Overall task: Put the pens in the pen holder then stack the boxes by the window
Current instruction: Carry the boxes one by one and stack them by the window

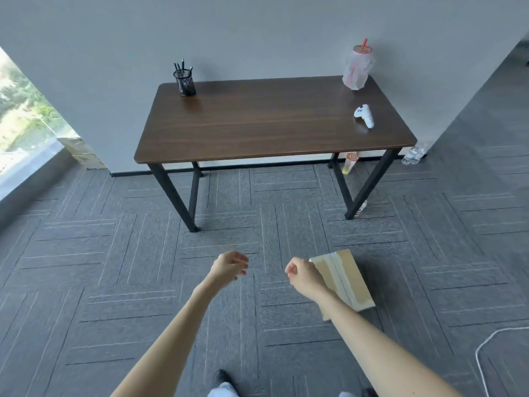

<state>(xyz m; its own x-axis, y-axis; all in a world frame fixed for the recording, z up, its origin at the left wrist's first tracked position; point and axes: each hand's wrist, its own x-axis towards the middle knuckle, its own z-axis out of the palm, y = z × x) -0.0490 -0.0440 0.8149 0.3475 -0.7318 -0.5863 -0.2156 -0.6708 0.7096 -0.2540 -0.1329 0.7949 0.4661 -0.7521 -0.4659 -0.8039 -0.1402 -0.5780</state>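
Mostly grey carpet, with a brown table upper centre, window left; left hand loosely curled, right hand fisted, both empty.

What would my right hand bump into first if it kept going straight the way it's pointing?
Likely just the carpet. The right hand points forward and slightly left, away from the box beside it, toward floor short of the table leg. Depth is unclear here.
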